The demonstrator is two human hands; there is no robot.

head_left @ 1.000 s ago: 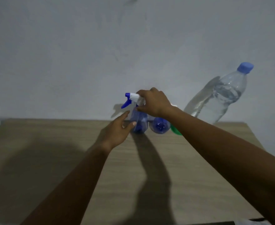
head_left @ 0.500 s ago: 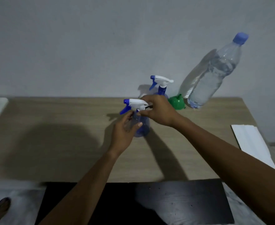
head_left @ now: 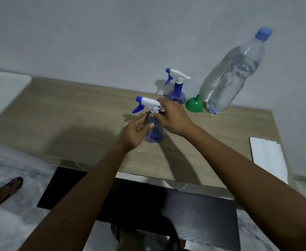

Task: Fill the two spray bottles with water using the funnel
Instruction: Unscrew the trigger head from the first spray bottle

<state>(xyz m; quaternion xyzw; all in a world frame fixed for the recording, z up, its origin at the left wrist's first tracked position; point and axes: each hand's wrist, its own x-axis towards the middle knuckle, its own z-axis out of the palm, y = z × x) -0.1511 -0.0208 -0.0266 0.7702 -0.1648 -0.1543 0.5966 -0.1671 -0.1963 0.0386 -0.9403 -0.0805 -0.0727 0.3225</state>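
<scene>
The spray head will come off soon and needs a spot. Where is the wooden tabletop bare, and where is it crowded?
Bare: the wide left stretch of the light wooden tabletop, and the patch right of the right hand. Crowded: the back right, where the second blue spray bottle, green plastic funnel and clear water bottle cluster.

Two blue spray bottles [head_left: 155, 132] – white heads – green funnel [head_left: 193, 105], wood-grain table [head_left: 72, 120].

Head view, downward over near table [head_left: 76, 124]
</scene>
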